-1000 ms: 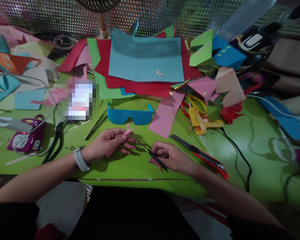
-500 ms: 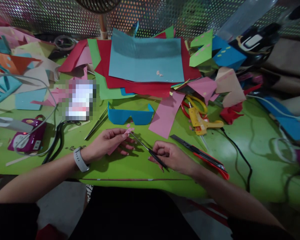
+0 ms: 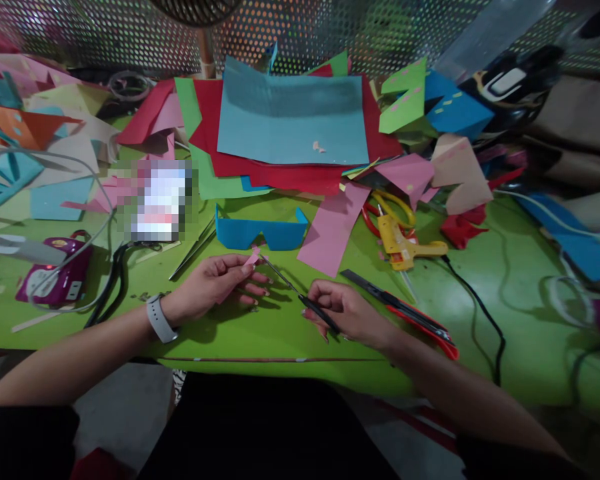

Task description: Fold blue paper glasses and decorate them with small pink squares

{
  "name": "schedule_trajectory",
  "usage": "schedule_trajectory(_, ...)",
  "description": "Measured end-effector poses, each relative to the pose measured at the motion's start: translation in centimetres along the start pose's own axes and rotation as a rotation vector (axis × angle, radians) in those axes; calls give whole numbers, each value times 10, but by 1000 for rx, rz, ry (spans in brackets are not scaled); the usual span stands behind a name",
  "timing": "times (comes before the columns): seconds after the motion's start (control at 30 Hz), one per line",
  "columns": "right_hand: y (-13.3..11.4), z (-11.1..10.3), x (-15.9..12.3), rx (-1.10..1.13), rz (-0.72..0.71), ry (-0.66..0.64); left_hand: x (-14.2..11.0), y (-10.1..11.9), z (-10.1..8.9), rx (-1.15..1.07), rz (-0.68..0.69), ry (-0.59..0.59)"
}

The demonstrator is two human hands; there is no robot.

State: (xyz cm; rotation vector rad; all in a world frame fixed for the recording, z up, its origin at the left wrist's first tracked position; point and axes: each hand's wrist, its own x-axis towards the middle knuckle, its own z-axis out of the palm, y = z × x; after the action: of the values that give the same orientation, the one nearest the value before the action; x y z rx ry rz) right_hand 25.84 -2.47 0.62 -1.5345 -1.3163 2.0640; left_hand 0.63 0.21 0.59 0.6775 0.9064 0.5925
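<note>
My left hand [image 3: 215, 283], with a white watch on its wrist, pinches a small pink paper strip [image 3: 250, 261] just above the green table [image 3: 280, 333]. My right hand [image 3: 347, 313] grips small black-handled scissors [image 3: 300, 300], whose thin blades point up-left and meet the tip of the pink strip. Tiny pink snippets lie on the table just beyond the strip. Blue paper glasses [image 3: 260, 230] lie flat directly behind my hands.
A pink paper sheet [image 3: 333, 230], a stack of teal, red and green sheets [image 3: 290, 120], yellow-handled scissors and a yellow glue gun [image 3: 403, 247], a black-and-red utility knife [image 3: 405, 310], a black cable [image 3: 480, 313] and a purple device [image 3: 55, 277] surround the work spot. Folded paper shapes crowd both sides.
The scissors' blades have shifted slightly at the strip's tip and my right hand has edged a little to the right. My left hand holds the strip in nearly the same place.
</note>
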Motion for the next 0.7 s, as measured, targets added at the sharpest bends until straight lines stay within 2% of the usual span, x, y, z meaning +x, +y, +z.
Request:
schedule_trajectory(0.27,-1,2,-4,-29,3,-42,0,-3,1,-12,0,-44)
schedule_trajectory(0.7,-2,3,-3,-40,-11,-40,1,-5,2,-24,-7,-53)
